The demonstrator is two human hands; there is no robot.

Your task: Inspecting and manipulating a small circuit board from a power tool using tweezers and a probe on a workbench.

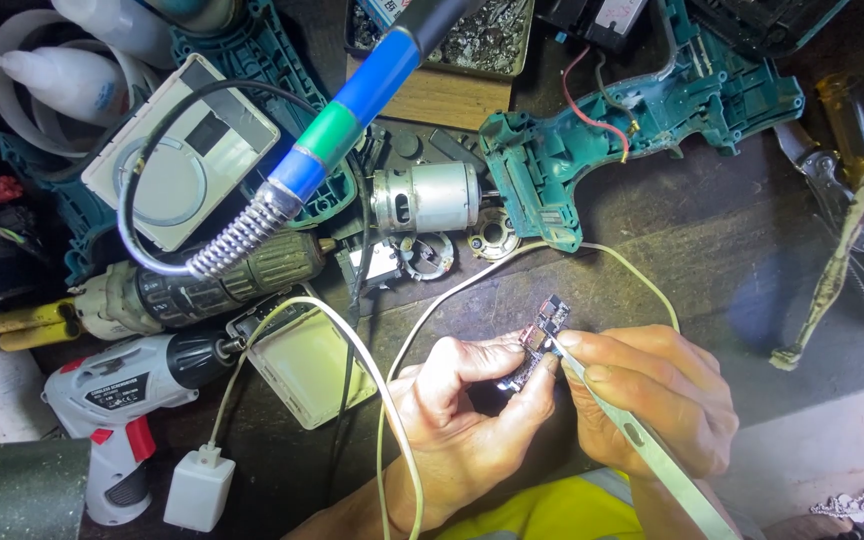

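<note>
My left hand pinches a small dark circuit board between thumb and fingers, holding it just above the dark workbench. My right hand grips a pair of long metal tweezers, whose tip touches the board near its middle. Both hands sit close together at the lower centre of the head view. A white cable loops around my left wrist.
A teal drill housing half lies open behind the hands, next to a bare electric motor. A blue and green hot-air handle hangs at upper left. A white and red cordless screwdriver, a white plug adapter and pliers lie around.
</note>
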